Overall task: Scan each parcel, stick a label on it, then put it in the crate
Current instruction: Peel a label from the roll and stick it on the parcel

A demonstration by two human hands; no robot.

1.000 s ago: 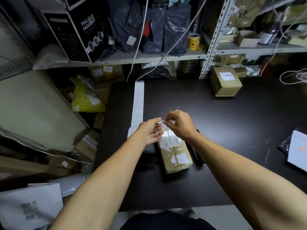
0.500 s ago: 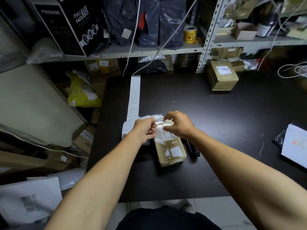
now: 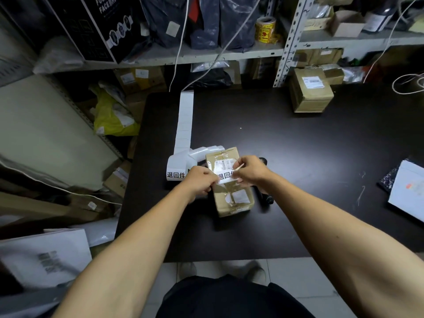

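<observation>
Item in hand: one white label (image 3: 226, 176) printed in black characters, which I am holding stretched just above the top of the parcel (image 3: 230, 182), my left hand (image 3: 200, 181) pinching its left end and my right hand (image 3: 249, 172) pinching its right end, fingers of both curled tight on the paper. Parcel: a small brown taped box, lying near the middle of the black table (image 3: 298, 168), a little to the left, long side running near to far, with older stickers on its lid. Step in progress, as I am judging it: labelling; whether scanning is done I cannot tell. Next move is calling for lowering the label flat onto bare cardboard or tape and pressing it down from one end to the other. Label strip (image 3: 184, 125): running far to near along the table's left side, its printed end lying just left of the parcel. Dark scanner-like tool (image 3: 263, 196): lying just right of the parcel. Second box (image 3: 309, 92): sitting far right, well apart. Crate: not showing. Room: table lying bare to the right and near side; left edge is close by my left hand.
</observation>
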